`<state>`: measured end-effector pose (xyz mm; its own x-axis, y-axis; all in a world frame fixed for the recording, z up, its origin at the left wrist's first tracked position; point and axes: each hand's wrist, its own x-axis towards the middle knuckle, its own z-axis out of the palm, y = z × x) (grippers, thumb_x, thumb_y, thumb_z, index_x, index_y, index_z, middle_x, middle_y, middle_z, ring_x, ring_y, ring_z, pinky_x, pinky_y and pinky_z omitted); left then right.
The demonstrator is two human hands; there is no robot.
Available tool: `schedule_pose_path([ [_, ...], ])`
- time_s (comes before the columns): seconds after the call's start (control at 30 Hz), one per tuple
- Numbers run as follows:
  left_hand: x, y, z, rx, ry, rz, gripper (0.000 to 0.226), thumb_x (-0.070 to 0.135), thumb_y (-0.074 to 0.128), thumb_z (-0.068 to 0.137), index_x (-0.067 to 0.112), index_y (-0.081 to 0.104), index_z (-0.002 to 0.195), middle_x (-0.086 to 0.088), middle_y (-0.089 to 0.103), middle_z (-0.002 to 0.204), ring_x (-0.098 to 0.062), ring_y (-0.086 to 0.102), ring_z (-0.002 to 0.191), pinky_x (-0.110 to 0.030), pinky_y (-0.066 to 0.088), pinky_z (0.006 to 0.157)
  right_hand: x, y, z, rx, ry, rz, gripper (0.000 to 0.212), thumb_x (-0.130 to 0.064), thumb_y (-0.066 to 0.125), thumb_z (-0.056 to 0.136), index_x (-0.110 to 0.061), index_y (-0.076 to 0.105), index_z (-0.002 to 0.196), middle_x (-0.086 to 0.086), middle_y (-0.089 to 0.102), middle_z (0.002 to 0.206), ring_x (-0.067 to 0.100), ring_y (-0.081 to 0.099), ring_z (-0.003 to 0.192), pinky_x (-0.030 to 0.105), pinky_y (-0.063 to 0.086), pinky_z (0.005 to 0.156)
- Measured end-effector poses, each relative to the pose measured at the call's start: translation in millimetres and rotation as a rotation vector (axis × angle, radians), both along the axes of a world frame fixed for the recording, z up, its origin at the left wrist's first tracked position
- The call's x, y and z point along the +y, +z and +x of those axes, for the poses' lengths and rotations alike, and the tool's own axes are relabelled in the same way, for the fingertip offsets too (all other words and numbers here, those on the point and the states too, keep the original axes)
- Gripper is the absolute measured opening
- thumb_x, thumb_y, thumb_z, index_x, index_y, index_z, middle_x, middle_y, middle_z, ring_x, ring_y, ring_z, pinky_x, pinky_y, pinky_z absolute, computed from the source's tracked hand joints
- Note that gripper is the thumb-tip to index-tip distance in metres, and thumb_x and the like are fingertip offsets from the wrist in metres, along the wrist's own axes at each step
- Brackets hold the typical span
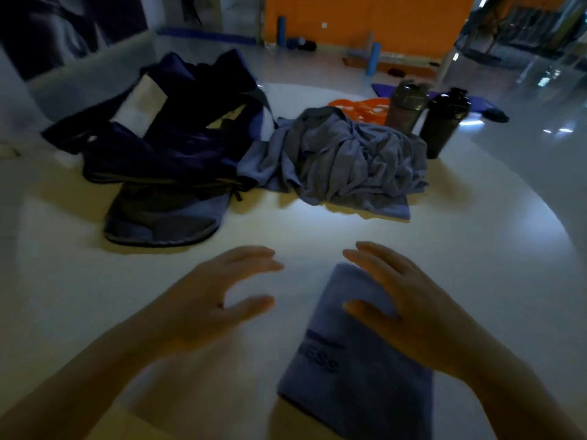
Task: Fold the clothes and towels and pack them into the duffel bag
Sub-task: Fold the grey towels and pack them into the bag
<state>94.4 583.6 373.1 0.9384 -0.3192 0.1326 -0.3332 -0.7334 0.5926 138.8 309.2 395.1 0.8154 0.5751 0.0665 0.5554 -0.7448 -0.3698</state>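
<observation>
Both hands spread, holding nothing. Right hand hovers over the far end of a folded blue towel, lower right of frame; contact unclear through blur. Left hand hangs over the bare white table, just left of the towel. Crumpled grey clothes sit at centre, with the dark duffel bag at upper left, its mouth not clearly visible. Two dark bottles stand behind the clothes. Judgement: the towel looks folded; next, grip both short ends, keep the layers flat, and lift it level to the bag.
</observation>
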Motion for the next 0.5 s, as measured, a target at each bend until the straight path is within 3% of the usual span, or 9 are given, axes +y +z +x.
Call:
schedule_pose_path([
  [0.1,57.6,21.3,-5.1,-0.139,0.213,-0.127,0.043,0.069,0.045,0.083,0.047,0.051,0.119,0.040,0.048,0.123,0.024,0.040,0.115,0.005,0.030,0.086,57.0,15.9,28.2,-0.031,0.180,0.024,0.067,-0.071,0.042,0.085,-0.045,0.020,0.143,-0.019,0.022,0.149,0.002,0.020,0.137,0.024,0.023,0.107],
  [0.17,89.7,33.5,-5.4,-0.210,0.303,-0.149,0.033,0.054,0.053,0.088,0.040,0.055,0.118,0.034,0.053,0.120,0.023,0.044,0.109,0.003,0.033,0.082,100.7,25.3,50.2,-0.076,0.269,-0.003,0.065,-0.059,0.045,0.089,-0.036,0.026,0.147,-0.014,0.025,0.153,0.008,0.024,0.138,0.024,0.027,0.107],
  [0.27,128.6,47.2,11.6,-0.387,0.370,-0.046,0.040,0.052,0.051,0.089,0.031,0.057,0.122,0.029,0.050,0.122,0.025,0.040,0.110,0.003,0.031,0.087,164.6,37.2,91.5,-0.132,0.296,0.022,0.062,-0.048,0.051,0.093,-0.027,0.030,0.147,-0.004,0.033,0.150,0.020,0.035,0.134,0.037,0.034,0.107],
  [0.33,153.7,46.5,37.6,-0.410,0.416,0.033,0.048,0.050,0.050,0.087,0.026,0.055,0.128,0.021,0.048,0.125,0.019,0.036,0.114,0.000,0.030,0.090,201.6,39.9,124.9,-0.193,0.247,0.001,0.063,-0.046,0.052,0.093,-0.025,0.029,0.148,0.001,0.034,0.150,0.027,0.036,0.134,0.045,0.036,0.105],
  [0.4,176.9,39.3,69.5,-0.372,0.448,0.135,0.059,0.055,0.044,0.086,0.026,0.048,0.137,0.011,0.043,0.138,0.004,0.032,0.127,-0.010,0.024,0.103,234.3,34.5,155.2,-0.286,0.218,-0.118,0.066,-0.047,0.052,0.093,-0.024,0.026,0.149,0.005,0.030,0.151,0.031,0.031,0.136,0.045,0.035,0.106],
  [0.5,195.8,13.5,114.0,-0.254,0.428,0.266,0.073,0.068,0.026,0.082,0.030,0.040,0.143,0.003,0.039,0.148,-0.016,0.031,0.139,-0.038,0.025,0.114,273.6,11.1,176.3,-0.286,0.272,-0.238,0.065,-0.049,0.052,0.092,-0.028,0.027,0.149,0.006,0.025,0.155,0.029,0.022,0.142,0.046,0.027,0.112],
])
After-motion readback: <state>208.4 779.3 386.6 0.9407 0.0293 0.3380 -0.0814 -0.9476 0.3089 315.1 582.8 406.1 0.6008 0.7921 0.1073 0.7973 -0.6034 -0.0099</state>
